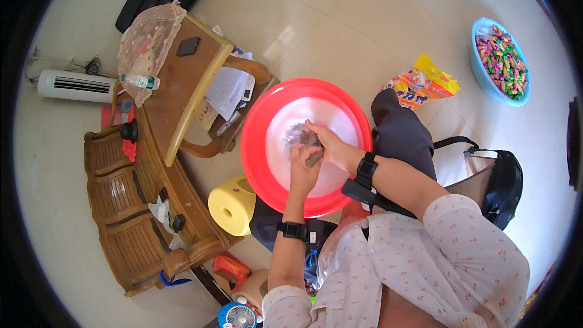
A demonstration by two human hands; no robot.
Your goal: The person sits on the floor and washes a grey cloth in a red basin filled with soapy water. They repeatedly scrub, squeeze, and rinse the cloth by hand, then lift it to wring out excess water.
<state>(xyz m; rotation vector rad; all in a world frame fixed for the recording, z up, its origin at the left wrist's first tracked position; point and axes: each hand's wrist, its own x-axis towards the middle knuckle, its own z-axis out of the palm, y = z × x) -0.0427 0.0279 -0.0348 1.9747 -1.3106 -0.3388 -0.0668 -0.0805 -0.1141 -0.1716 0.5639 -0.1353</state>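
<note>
A red plastic basin [258, 146] of whitish, sudsy water [339, 123] is in front of me, close to my knees. Over its middle, my left hand [305, 164] has its fingers curled around a bunched, wet grey cloth [313, 158]. My right hand [330, 143] grips the same cloth from the other side, with the thumb pointing away from me. The two hands are close together, and part of the cloth is hidden between them. Its exact kind cannot be told. Black straps with small devices circle both wrists.
A yellow plastic stool [231, 205] stands left of the basin, near a wooden table [166, 82] and wooden bench [123, 200]. An orange and yellow detergent bag [421, 84] and a blue tub of wrapped sweets [476, 61] are on the right. A black bag [505, 187] lies by my right elbow.
</note>
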